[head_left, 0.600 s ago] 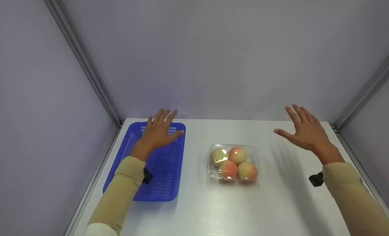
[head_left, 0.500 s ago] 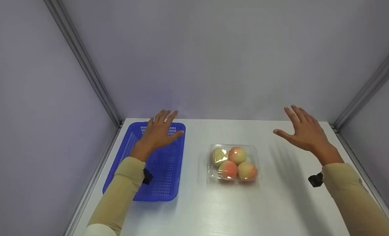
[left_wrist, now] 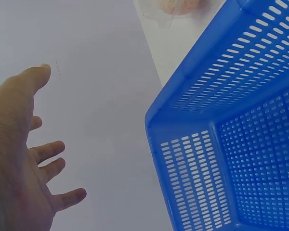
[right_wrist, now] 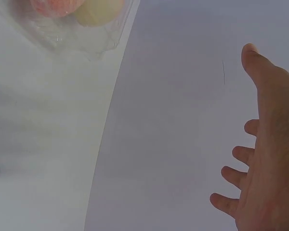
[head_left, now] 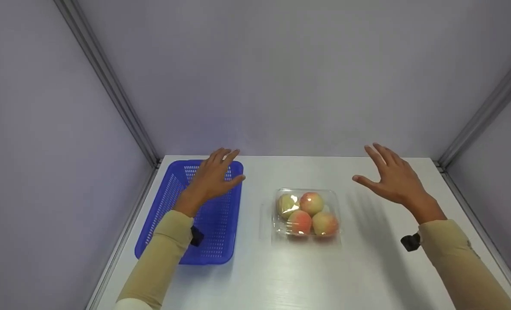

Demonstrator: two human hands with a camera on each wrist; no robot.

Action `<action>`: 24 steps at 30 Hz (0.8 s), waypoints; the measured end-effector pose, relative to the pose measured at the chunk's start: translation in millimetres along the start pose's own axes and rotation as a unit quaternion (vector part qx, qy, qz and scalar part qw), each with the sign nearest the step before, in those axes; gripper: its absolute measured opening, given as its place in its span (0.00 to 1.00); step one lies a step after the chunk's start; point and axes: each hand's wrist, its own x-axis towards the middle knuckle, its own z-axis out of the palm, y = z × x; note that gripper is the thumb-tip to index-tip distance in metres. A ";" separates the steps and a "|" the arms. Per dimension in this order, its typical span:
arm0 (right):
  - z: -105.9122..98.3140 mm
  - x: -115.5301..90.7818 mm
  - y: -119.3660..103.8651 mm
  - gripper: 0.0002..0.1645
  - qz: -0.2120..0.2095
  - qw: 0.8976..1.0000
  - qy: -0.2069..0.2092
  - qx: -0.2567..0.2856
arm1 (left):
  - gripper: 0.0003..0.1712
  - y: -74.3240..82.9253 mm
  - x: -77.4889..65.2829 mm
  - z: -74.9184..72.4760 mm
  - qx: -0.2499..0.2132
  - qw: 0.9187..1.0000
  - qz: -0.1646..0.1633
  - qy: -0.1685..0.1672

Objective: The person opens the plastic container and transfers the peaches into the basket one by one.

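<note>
A clear plastic box (head_left: 307,234) of several peaches (head_left: 311,203) sits mid-table, its lid over the fruit. To its left lies a blue perforated plastic basket (head_left: 214,224) with nothing visible inside. My left hand (head_left: 212,178) hovers above the basket with fingers spread and holds nothing; the left wrist view shows the basket's corner (left_wrist: 156,115) beside it. Off to the right of the box, my right hand (head_left: 395,181) is in the air over the table, thumb and fingers apart, holding nothing. In the right wrist view the box's edge (right_wrist: 98,48) appears at the upper left.
The white table (head_left: 281,280) backs onto a grey wall (head_left: 307,77). Side panels with metal frame rails (head_left: 113,82) close in the left and right. A small black camera is on each wrist, the right one (head_left: 410,242) standing off the sleeve.
Both hands have shifted slightly inward and nearer to the person. The right hand has come a little left, toward the peach box. The basket and box have stayed in place.
</note>
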 end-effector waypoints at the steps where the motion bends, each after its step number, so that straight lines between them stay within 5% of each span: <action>1: 0.9 -0.6 -1.5 0.59 -0.001 1.000 0.001 0.001 | 0.46 0.9 0.1 0.7 0.000 1.000 0.003 0.001; 24: 28.8 -17.4 -30.3 0.57 -0.032 0.999 0.005 0.014 | 0.40 24.4 0.8 18.7 0.011 0.998 0.060 0.030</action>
